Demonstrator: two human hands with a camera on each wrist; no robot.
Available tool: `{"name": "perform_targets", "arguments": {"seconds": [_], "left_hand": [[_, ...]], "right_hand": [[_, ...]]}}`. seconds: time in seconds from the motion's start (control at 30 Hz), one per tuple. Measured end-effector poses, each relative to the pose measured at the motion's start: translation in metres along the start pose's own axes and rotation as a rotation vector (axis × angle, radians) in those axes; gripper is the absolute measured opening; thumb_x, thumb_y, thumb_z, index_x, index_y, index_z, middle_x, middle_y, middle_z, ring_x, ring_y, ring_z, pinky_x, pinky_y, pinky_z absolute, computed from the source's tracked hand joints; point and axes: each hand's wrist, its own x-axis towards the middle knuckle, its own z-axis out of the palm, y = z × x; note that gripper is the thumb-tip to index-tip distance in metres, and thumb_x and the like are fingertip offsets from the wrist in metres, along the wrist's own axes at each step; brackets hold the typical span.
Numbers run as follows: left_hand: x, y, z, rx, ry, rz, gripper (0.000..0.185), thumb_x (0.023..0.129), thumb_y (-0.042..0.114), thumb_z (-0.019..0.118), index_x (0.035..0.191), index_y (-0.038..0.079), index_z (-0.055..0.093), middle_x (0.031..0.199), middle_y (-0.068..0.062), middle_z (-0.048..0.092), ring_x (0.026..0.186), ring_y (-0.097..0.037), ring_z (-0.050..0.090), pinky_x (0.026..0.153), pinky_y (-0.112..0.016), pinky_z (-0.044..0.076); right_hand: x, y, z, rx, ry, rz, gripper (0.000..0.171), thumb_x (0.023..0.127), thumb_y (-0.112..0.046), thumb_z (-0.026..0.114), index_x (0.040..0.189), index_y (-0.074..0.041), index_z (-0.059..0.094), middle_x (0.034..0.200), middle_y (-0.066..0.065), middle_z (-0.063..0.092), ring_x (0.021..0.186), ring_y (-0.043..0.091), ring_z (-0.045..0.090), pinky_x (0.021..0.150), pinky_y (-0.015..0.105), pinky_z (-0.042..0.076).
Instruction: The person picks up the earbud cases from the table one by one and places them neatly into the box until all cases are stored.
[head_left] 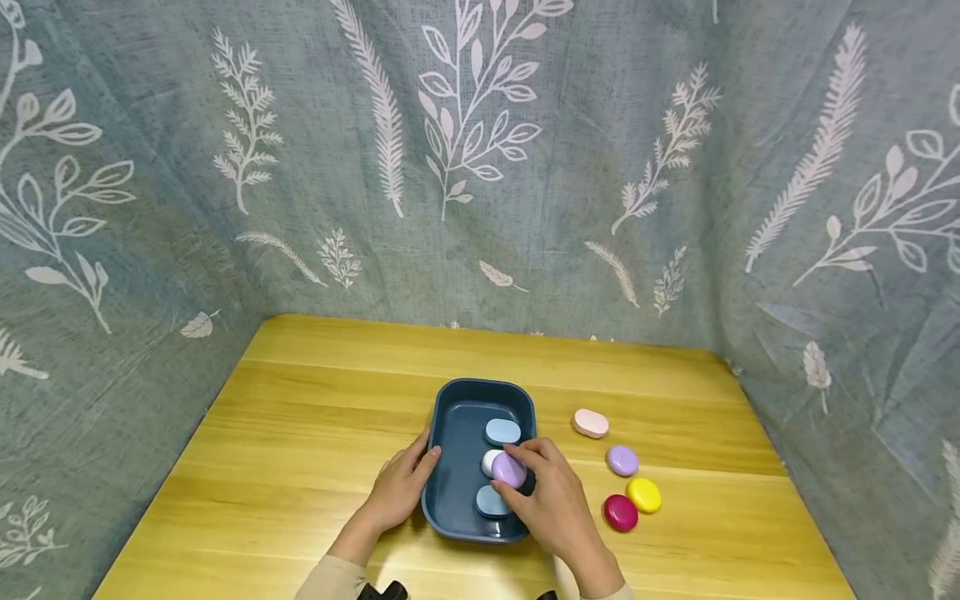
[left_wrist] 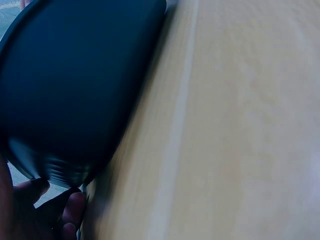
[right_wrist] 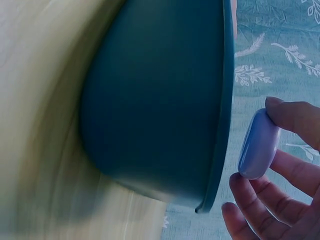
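A deep dark-blue tray [head_left: 453,483] with rounded corners stands on the table in front of me. My left hand [head_left: 397,490] holds its left wall, thumb at the rim and fingers along the outside. Between thumb and fingertips, my right hand [head_left: 558,504] pinches a smooth lilac disc [right_wrist: 260,145] with rounded edges. In the right wrist view this disc is raised beyond the tray's rim. Inside the tray, a light-blue oval piece [head_left: 503,431], a white piece [head_left: 490,461] and another light-blue piece [head_left: 491,502] lie in a column along the right side. The lilac disc partly covers the white one.
Right of the tray on the wooden table [head_left: 315,417] lie a pale pink oval piece [head_left: 591,423], a second lilac disc [head_left: 622,460], a yellow disc [head_left: 643,495] and a crimson disc [head_left: 620,512]. A grey-green leaf-patterned cloth [head_left: 555,208] hangs around the table's back and sides.
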Motion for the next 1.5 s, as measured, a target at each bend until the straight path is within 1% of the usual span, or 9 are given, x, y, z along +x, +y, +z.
{"name": "perform_targets", "arguments": {"seconds": [0.13,0.23,0.4,0.7,0.87,1.27,1.5], "left_hand": [[-0.001,0.0,-0.001,-0.008,0.0,-0.006,0.066,0.108,0.059,0.037,0.163,0.021,0.036,0.158,-0.011,0.051,0.147,-0.037,0.045,0.119,-0.066,0.027],[0.0,0.001,-0.001,-0.01,0.001,-0.007,0.066,0.108,0.059,0.037,0.163,0.021,0.036,0.158,-0.011,0.051,0.146,-0.036,0.046,0.119,-0.065,0.027],[0.001,0.0,-0.001,-0.004,0.001,-0.004,0.065,0.108,0.059,0.037,0.163,0.023,0.035,0.158,-0.01,0.051,0.145,-0.035,0.047,0.119,-0.065,0.027],[0.001,0.0,0.0,-0.007,0.001,-0.004,0.065,0.108,0.058,0.039,0.163,0.023,0.036,0.158,-0.009,0.051,0.145,-0.034,0.047,0.12,-0.064,0.026],[0.0,0.0,0.0,-0.003,-0.001,-0.003,0.064,0.108,0.057,0.039,0.163,0.023,0.037,0.158,-0.009,0.051,0.145,-0.034,0.047,0.12,-0.064,0.026],[0.002,-0.001,0.0,0.004,-0.01,-0.004,0.065,0.108,0.059,0.037,0.163,0.023,0.035,0.158,-0.009,0.051,0.145,-0.034,0.047,0.119,-0.065,0.027],[0.002,0.0,-0.001,0.004,-0.012,-0.01,0.065,0.108,0.059,0.037,0.163,0.025,0.034,0.158,-0.009,0.051,0.146,-0.034,0.046,0.12,-0.065,0.026]], "right_hand": [[0.0,-0.004,0.003,0.013,0.003,-0.018,0.046,0.078,-0.027,0.093,0.12,-0.016,0.078,0.112,-0.004,0.064,0.102,0.011,0.063,0.087,0.034,0.056],[0.001,-0.006,0.004,0.03,0.002,-0.015,0.046,0.078,-0.027,0.093,0.12,-0.017,0.078,0.112,-0.004,0.064,0.101,0.011,0.064,0.086,0.034,0.057],[0.002,-0.007,0.007,0.046,-0.008,-0.007,0.047,0.077,-0.027,0.093,0.12,-0.014,0.078,0.114,-0.003,0.065,0.1,0.011,0.064,0.086,0.033,0.057],[0.002,-0.011,0.016,0.055,-0.035,-0.037,0.049,0.078,-0.027,0.093,0.121,-0.01,0.077,0.115,-0.001,0.064,0.098,0.011,0.064,0.081,0.028,0.056],[0.002,-0.014,0.021,0.068,-0.059,-0.036,0.048,0.078,-0.028,0.093,0.121,-0.011,0.078,0.117,-0.002,0.065,0.098,0.01,0.063,0.08,0.026,0.055],[0.0,-0.017,0.035,0.046,-0.078,-0.085,0.048,0.079,-0.031,0.092,0.12,-0.011,0.077,0.114,-0.002,0.065,0.101,0.012,0.066,0.087,0.031,0.057],[-0.001,-0.017,0.043,0.028,-0.112,-0.077,0.048,0.08,-0.033,0.092,0.12,-0.012,0.077,0.113,-0.003,0.063,0.1,0.011,0.064,0.087,0.032,0.057]]}}
